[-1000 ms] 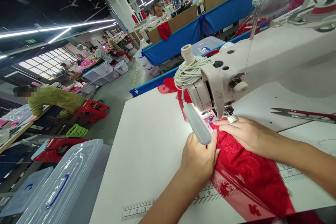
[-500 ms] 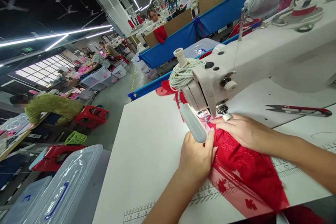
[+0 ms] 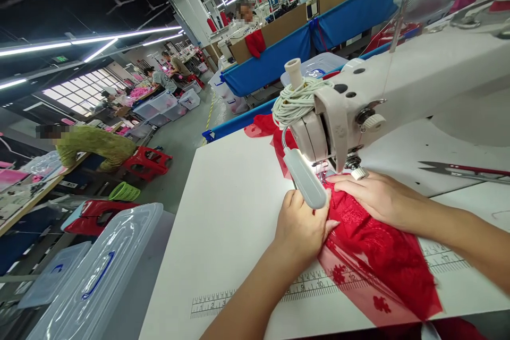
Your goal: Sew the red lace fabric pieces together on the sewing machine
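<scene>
A piece of red lace fabric [image 3: 378,257] lies on the white sewing table [image 3: 227,223] and runs under the head of a white sewing machine [image 3: 398,90]. My left hand [image 3: 303,228] pinches the fabric's left edge, just below the machine's small lamp [image 3: 305,178]. My right hand [image 3: 378,196] rests flat on the fabric right in front of the presser foot, fingers stretched out and pressing the cloth down. More red fabric [image 3: 265,127] shows behind the machine head. The needle itself is hidden by the lamp and my fingers.
Thread snips with red handles [image 3: 462,171] lie on the table at the right. A printed ruler [image 3: 255,295] runs along the near edge. Clear plastic bins [image 3: 99,271] stand at the lower left. Other people work at tables across the aisle at left and behind.
Both hands stay on the red fabric near the presser foot, with little change in grip. The view has shifted slightly as my head moved.
</scene>
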`<state>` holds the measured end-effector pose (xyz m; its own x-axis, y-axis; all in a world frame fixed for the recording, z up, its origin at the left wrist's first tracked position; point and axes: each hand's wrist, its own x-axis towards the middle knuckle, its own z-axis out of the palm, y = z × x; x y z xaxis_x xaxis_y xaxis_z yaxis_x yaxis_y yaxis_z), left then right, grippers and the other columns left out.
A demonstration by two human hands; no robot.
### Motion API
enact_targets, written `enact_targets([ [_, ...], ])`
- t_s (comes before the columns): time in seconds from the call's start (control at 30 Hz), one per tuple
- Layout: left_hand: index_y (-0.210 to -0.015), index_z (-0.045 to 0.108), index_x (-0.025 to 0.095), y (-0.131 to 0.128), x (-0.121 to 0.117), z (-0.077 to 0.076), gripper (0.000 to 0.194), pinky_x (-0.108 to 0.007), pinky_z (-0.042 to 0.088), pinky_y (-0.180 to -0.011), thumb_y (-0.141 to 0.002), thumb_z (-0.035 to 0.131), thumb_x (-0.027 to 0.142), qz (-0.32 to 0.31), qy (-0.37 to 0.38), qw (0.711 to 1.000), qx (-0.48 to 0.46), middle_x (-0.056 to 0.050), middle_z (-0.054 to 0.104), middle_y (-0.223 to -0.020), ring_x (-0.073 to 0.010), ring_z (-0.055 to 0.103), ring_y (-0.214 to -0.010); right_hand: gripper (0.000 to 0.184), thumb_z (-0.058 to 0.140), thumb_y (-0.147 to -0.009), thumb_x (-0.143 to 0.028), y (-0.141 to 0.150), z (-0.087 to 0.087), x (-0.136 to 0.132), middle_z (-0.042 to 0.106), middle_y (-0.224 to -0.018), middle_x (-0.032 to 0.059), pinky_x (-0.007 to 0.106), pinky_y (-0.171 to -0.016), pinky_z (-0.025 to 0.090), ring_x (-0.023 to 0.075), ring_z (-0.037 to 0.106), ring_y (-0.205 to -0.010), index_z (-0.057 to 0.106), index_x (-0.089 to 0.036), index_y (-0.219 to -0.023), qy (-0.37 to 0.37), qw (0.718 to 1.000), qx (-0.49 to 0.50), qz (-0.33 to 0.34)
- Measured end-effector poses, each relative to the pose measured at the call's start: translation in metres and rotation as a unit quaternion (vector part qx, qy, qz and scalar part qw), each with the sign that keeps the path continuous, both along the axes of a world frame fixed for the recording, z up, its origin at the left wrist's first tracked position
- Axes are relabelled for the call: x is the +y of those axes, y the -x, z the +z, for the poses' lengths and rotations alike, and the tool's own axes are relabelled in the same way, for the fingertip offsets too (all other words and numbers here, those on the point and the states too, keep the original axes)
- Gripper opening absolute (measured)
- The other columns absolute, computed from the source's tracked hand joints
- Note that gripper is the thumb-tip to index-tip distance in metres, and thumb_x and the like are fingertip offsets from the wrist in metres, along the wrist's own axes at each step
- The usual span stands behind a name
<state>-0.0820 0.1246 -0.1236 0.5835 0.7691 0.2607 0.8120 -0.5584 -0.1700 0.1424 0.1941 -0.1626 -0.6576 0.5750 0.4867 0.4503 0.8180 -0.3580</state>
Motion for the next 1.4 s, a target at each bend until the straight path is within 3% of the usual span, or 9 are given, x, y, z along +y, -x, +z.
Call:
enact_targets([
  [0.17,-0.13,0.066,0.015,0.002,0.0,-0.001,0.048,-0.039,0.05,-0.083,-0.102,0.057,0.052,0.009,-0.001,0.999,0.034,-0.017,0.067,-0.128,-0.0286,0.062,-0.104,0.038,0.039,-0.101,-0.012,-0.001,0.001,0.001,0.073,-0.127,0.0116,0.045,-0.094,0.06,0.0275,0.068,-0.114,0.071,-0.02,-0.119,0.008,1.0,-0.006,0.009],
  [0.27,-0.138,0.062,0.017,0.003,0.0,-0.002,0.052,-0.038,0.049,-0.082,-0.102,0.056,0.054,0.007,-0.002,1.0,0.024,-0.017,0.066,-0.13,-0.0279,0.063,-0.101,0.039,0.037,-0.101,-0.011,-0.001,0.0,0.001,0.074,-0.122,0.0119,0.046,-0.094,0.059,0.0283,0.068,-0.114,0.071,-0.02,-0.119,0.01,1.0,-0.007,0.004],
  [0.47,-0.137,0.062,0.014,0.006,0.005,0.0,0.059,-0.047,0.049,-0.097,-0.107,0.037,0.058,-0.056,-0.073,0.995,-0.035,-0.017,0.068,-0.126,-0.0322,0.061,-0.114,0.034,0.04,-0.101,-0.014,-0.004,0.012,-0.008,0.072,-0.115,0.0117,0.037,-0.084,0.06,0.0255,0.069,-0.106,0.065,-0.022,-0.122,-0.018,1.0,0.019,0.003],
  [0.6,-0.115,0.069,0.009,0.001,0.006,0.004,0.07,-0.036,0.053,-0.076,-0.108,0.02,0.058,-0.111,-0.048,0.988,-0.099,-0.013,0.07,-0.1,-0.0237,0.063,-0.086,0.034,0.042,-0.091,-0.005,-0.007,0.017,-0.018,0.07,-0.116,0.0124,0.039,-0.082,0.056,0.0248,0.067,-0.1,0.067,-0.021,-0.107,-0.071,0.996,0.023,0.039],
  [0.73,-0.101,0.068,0.012,0.001,0.006,0.004,0.062,-0.032,0.048,-0.06,-0.111,0.022,0.052,-0.11,0.009,0.989,-0.095,-0.007,0.063,-0.081,-0.0204,0.057,-0.068,0.032,0.041,-0.086,0.0,-0.008,0.008,-0.02,0.073,-0.103,0.009,0.039,-0.079,0.052,0.0226,0.064,-0.09,0.066,-0.02,-0.091,-0.12,0.99,0.011,0.077],
  [0.87,-0.108,0.065,0.012,0.003,0.004,0.005,0.06,-0.033,0.048,-0.06,-0.111,0.019,0.051,-0.06,0.07,0.992,-0.085,-0.009,0.064,-0.085,-0.0218,0.058,-0.074,0.036,0.041,-0.081,0.003,-0.009,0.0,-0.016,0.074,-0.1,0.0096,0.038,-0.077,0.052,0.0224,0.062,-0.087,0.068,-0.02,-0.085,-0.128,0.991,0.004,0.036],
  [1.03,-0.133,0.061,0.012,0.0,0.0,0.005,0.078,-0.033,0.051,-0.068,-0.106,0.01,0.065,-0.07,0.028,0.993,-0.09,-0.009,0.064,-0.088,-0.0227,0.06,-0.078,0.038,0.038,-0.086,0.002,-0.011,0.0,-0.015,0.075,-0.107,0.0105,0.039,-0.076,0.053,0.0231,0.062,-0.092,0.07,-0.018,-0.093,-0.137,0.99,0.007,0.041],
  [1.2,-0.128,0.067,0.012,-0.002,-0.004,0.001,0.088,-0.033,0.05,-0.063,-0.104,0.002,0.066,-0.066,-0.002,0.994,-0.087,-0.014,0.068,-0.095,-0.0223,0.062,-0.075,0.035,0.04,-0.085,0.002,-0.011,-0.001,-0.015,0.077,-0.104,0.0105,0.04,-0.075,0.053,0.0246,0.063,-0.09,0.068,-0.019,-0.088,-0.136,0.989,0.015,0.05],
  [1.4,-0.124,0.072,0.013,-0.003,-0.009,-0.002,0.082,-0.034,0.049,-0.062,-0.103,0.019,0.072,-0.06,-0.076,0.992,-0.082,-0.019,0.072,-0.113,-0.0249,0.065,-0.08,0.035,0.043,-0.084,0.001,-0.012,-0.001,-0.015,0.077,-0.101,0.0087,0.039,-0.075,0.053,0.0246,0.066,-0.091,0.068,-0.021,-0.093,-0.126,0.991,0.02,0.044],
])
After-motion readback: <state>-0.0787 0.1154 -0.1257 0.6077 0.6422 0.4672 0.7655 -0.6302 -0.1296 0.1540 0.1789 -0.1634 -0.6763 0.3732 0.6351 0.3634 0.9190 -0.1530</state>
